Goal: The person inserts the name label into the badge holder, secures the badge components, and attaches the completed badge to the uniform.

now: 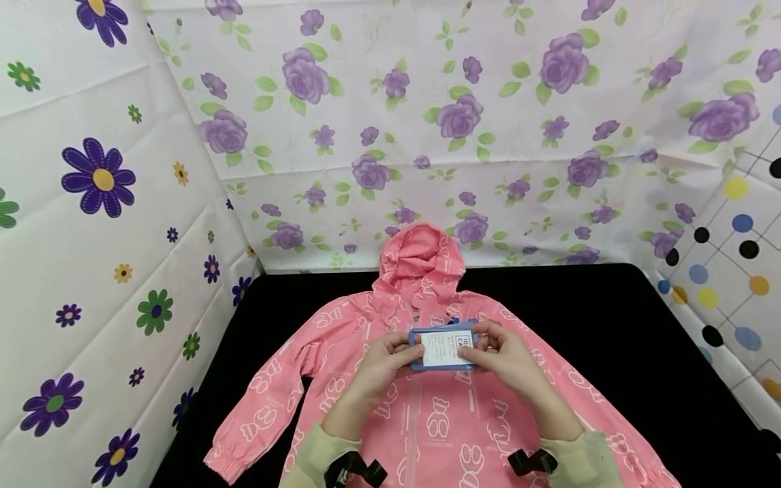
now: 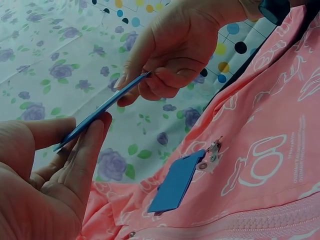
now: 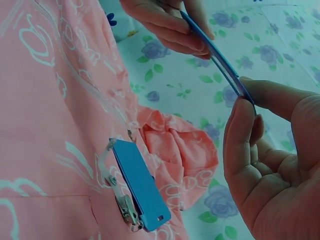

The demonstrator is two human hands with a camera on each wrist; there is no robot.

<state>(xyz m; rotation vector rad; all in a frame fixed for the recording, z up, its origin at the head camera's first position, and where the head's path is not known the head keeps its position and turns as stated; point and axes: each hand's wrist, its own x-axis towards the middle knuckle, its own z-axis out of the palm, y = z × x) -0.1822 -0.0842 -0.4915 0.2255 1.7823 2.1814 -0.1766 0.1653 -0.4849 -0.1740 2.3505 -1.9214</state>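
Above the jacket's chest, both hands hold a blue-framed card holder [image 1: 417, 367] with a white printed card [image 1: 441, 350] showing in it. My left hand [image 1: 383, 366] pinches its left end between thumb and fingers. At the other end, my right hand [image 1: 509, 356] grips with the thumb on the card's face. Both wrist views show the holder [image 2: 102, 107] edge-on and tilted. Below it a second blue flat piece [image 2: 177, 181] lies on the pink hooded jacket [image 1: 439, 420], beside a metal clip [image 3: 128, 212] with a clear strap [image 3: 111, 175].
The jacket lies spread, hood [image 1: 421, 261] at the back and one sleeve [image 1: 262, 407] out to the left, on a black table [image 1: 610, 318]. Flower-printed cloth [image 1: 390, 135] hangs behind; patterned sheets stand at both sides.
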